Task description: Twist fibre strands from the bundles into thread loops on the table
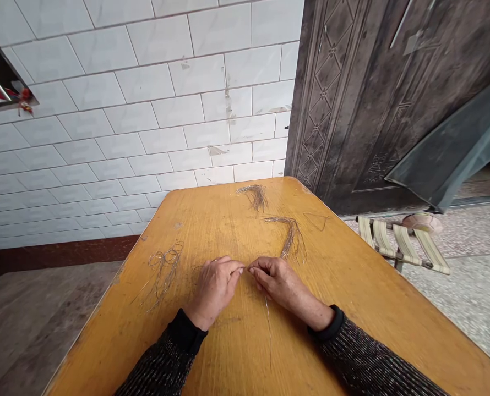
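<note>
Two hands: both over the middle of the counter (237, 368), with fingertips almost meeting.
Left hand (216, 289): closed in a pinch, thumb against forefinger, on the thin wire (270, 335).
Right hand (282, 286): also pinched closed on this wire; the other fingers are curled in.
Thin wire: very fine, grey and a little shiny; one length comes out under the right hand and runs, slightly wavy, toward the near edge of the counter.
Looped bundle (165, 269): on the left side of the counter, grey strands curled into loops at the top, with loose straight ends.
Bent bundle (289, 234): right of the counter's middle, many strands turned at a sharp corner, ends spreading.
Far bundle (258, 197): near the far edge of the counter, darker, curved and fanned out.
Striped stool (406, 247): on the floor, right of the counter.
</note>
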A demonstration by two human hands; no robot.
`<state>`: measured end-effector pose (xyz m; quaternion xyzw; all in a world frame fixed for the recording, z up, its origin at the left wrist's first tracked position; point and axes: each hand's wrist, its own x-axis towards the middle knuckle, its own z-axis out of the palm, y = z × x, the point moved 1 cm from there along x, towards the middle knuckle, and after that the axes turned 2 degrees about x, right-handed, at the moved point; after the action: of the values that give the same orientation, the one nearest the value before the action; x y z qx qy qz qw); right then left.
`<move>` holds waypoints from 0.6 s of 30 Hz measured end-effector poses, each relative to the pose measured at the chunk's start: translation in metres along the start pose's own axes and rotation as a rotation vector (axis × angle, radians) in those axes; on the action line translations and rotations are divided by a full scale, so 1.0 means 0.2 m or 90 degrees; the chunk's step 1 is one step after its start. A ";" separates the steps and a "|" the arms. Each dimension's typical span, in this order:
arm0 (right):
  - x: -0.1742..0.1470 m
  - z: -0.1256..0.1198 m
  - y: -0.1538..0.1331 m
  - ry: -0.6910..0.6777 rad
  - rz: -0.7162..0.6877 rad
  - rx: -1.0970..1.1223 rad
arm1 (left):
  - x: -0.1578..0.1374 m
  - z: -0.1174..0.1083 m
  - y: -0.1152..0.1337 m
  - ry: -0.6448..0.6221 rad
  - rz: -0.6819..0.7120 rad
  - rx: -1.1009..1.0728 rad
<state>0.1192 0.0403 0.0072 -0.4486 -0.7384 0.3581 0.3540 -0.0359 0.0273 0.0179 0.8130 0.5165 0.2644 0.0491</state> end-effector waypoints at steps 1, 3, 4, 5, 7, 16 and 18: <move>0.00 0.00 0.00 0.004 0.001 0.003 | 0.00 0.00 0.01 0.017 0.002 0.001; 0.00 0.00 0.00 0.006 0.008 0.014 | 0.00 0.00 0.02 0.043 0.004 0.005; 0.00 0.00 0.00 0.005 0.009 0.017 | 0.00 -0.01 0.02 0.050 0.005 0.012; 0.00 -0.01 -0.01 0.007 0.007 0.015 | 0.01 -0.01 0.02 0.056 0.007 0.021; 0.00 -0.01 -0.01 0.021 -0.013 -0.010 | 0.01 -0.02 0.02 0.072 0.008 0.032; -0.04 0.09 0.00 0.061 -0.116 -0.395 | 0.02 -0.07 0.02 0.119 -0.047 -0.043; -0.04 0.11 0.01 0.047 -0.137 -0.445 | 0.02 -0.07 0.02 0.109 -0.039 -0.031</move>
<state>0.1036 0.0287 -0.0062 -0.4749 -0.8457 0.0284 0.2416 -0.0380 0.0258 0.0324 0.7700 0.5365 0.3438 0.0327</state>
